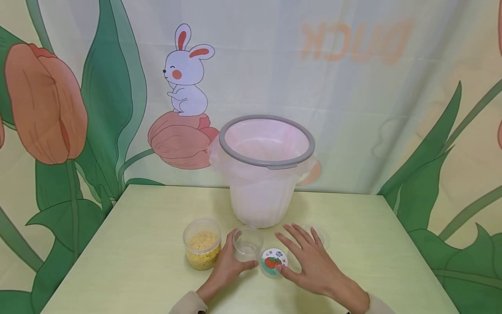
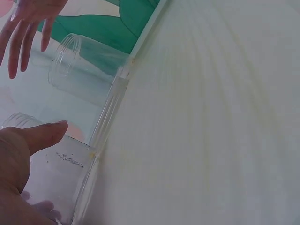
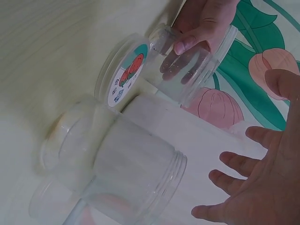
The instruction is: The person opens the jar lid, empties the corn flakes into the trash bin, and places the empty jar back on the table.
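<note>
— Talk me through it: what have your hands got?

— My left hand (image 1: 227, 268) is curled round the empty jar (image 1: 247, 244), thumb and fingers on its clear wall, holding it upright on the table (image 1: 137, 261). My right hand (image 1: 313, 264) is spread flat, fingers straight, holding nothing; its thumb tip touches the lid (image 1: 273, 261) with the tomato label, which lies flat just right of the jar.

— And around them?

— A second clear jar (image 3: 136, 168) stands just beyond my right fingers, mostly hidden from the head view. The grain jar (image 1: 201, 244), open, part-filled with yellow grains, sits just left of my left hand. Behind them all is the bin (image 1: 266, 170) with its pink liner.

— How do you do this well?

— I'd say keep the left grip low and firm so the jar can't tip, and pinch the lid by its rim, not press on top.
</note>
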Demonstrator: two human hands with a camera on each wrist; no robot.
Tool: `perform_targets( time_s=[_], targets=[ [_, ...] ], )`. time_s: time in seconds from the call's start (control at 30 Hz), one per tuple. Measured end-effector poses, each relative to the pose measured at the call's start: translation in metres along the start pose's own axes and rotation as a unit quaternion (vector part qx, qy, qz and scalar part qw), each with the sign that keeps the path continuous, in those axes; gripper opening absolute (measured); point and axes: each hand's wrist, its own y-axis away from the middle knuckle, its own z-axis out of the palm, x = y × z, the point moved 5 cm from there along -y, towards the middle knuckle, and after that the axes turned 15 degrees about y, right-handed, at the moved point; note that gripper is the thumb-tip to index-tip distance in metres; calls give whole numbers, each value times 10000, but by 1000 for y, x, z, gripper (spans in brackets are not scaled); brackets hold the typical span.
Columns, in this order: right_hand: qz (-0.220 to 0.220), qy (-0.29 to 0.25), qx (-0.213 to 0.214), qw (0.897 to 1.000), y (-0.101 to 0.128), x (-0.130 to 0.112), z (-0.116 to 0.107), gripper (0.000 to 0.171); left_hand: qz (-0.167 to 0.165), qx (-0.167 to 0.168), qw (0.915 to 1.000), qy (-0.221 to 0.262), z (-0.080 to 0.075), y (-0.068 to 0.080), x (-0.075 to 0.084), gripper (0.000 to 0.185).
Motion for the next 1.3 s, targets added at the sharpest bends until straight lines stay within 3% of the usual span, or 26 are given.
perform_targets(
  time_s=[0.5, 0.87, 1.13, 1.3],
  targets=[
    [43, 23, -243, 9997, 3, -3, 1, 74, -82, 54, 9997, 201, 1, -3, -3, 118],
    [99, -68, -310, 9994, 4, -2, 1, 73, -25, 30, 9990, 440, -2, -3, 8, 121],
    [103, -13, -208, 9997, 5, -1, 1, 74, 355, 41, 9994, 11, -3, 1, 22, 126],
    [101, 1, -140, 9999, 4, -1, 1, 75, 927, -150, 9947, -416, 0, 7, 37, 124]
  ],
)
